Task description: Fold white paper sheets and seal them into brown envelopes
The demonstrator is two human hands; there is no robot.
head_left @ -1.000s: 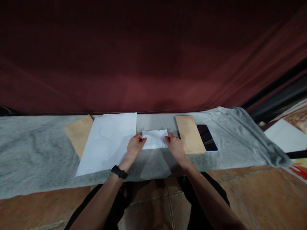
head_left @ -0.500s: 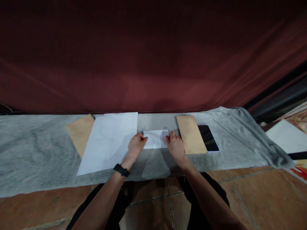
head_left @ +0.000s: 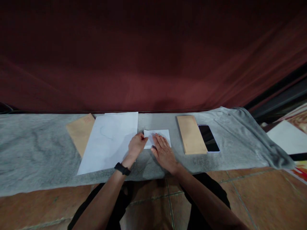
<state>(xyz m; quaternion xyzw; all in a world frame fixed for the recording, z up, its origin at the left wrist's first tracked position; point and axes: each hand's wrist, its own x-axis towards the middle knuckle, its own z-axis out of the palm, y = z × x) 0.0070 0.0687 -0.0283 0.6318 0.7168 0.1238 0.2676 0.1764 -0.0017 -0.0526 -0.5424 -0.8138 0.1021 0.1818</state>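
Note:
A small folded sheet of white paper (head_left: 149,144) lies on the grey cloth in front of me. My left hand (head_left: 137,143) pinches its left edge between thumb and fingers. Flat on top of the paper rests my right hand (head_left: 164,152), its fingers stretched out and pointing up and left, covering the middle and lower right of it. Left of my hands lie large white sheets (head_left: 110,140) with a faint curved line on them. To the right is a stack of brown envelopes (head_left: 192,135).
A dark-screened phone (head_left: 209,139) lies against the envelopes' right side. Another brown envelope (head_left: 80,131) sits partly under the large sheets at left. Grey cloth (head_left: 35,150) covers the narrow surface. A dark red curtain (head_left: 148,64) hangs behind it; floor tiles (head_left: 271,195) show below.
My right hand has let go of the small paper's right edge and moved left, now lying flat on the paper. My left hand keeps its pinch in nearly the same place.

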